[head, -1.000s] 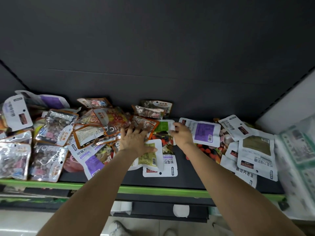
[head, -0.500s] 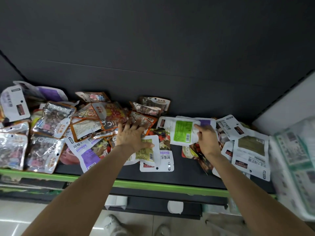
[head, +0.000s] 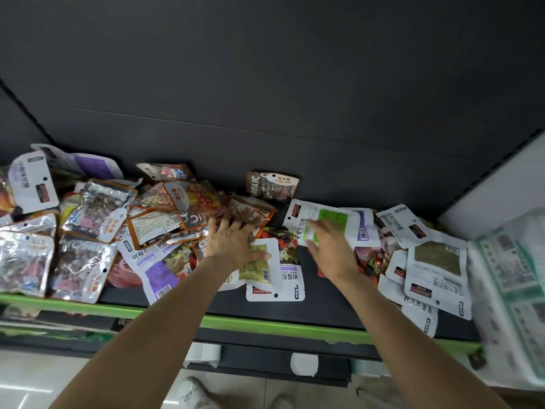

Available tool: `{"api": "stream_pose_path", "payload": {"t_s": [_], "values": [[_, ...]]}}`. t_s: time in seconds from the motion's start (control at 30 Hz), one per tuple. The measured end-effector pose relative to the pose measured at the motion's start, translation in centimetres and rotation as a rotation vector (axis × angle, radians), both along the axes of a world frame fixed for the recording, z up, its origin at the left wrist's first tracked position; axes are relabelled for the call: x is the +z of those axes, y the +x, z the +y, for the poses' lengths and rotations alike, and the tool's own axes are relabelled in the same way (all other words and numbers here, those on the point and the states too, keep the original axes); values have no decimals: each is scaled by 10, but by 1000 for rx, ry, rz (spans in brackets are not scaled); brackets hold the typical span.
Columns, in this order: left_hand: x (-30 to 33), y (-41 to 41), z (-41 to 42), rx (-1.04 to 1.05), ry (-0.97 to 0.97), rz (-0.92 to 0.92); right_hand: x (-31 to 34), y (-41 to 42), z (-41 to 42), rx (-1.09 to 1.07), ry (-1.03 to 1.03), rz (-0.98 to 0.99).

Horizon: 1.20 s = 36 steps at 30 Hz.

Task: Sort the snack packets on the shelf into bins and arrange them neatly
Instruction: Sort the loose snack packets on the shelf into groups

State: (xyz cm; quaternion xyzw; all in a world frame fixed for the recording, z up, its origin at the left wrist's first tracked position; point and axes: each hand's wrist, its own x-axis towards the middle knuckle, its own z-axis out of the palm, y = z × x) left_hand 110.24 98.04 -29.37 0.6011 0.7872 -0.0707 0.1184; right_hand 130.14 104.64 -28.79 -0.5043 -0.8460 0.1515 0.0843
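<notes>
Snack packets [head: 182, 208] lie heaped on the shelf [head: 324, 305]. Left hand [head: 233, 240], fingers spread, presses the pile; right hand [head: 333, 249] pinches a green-labelled packet [head: 327, 222]. Risk: slick overlapping packets near the front edge could slide off.

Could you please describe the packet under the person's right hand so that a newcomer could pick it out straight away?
Start at the dark shelf with the green front edge and go to the right hand near its middle. Under its fingers lies a white packet, tilted, towards the back wall. Its bright green label panel sets it apart from the purple-labelled white packet just behind it.
</notes>
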Motion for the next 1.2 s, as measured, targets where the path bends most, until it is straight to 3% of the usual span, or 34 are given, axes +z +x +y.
{"api": "stream_pose_path", "payload": {"t_s": [0.1,0.33,0.47,0.6,0.73,0.8,0.97,1.07,1.2], "values": [[0,-5,-5,-56,17,0,-7,-26,-1,133,-213,-57],[5,-19,-13,-133,14,44,-1,-47,18,130,-327,-204],[8,-17,-14,-105,37,21,6,-44,17,13,-353,8],[10,-7,-16,-66,73,20,14,-10,20,-122,-201,130],[12,9,-13,17,143,31,18,30,28,-283,154,7],[10,17,-13,36,235,23,17,34,26,-275,226,-122],[8,22,-17,-21,563,92,3,23,14,-14,5,-413],[16,16,-10,13,502,87,-5,33,21,23,-71,-462],[14,2,6,-58,380,38,0,53,31,-94,-84,-437]]}}
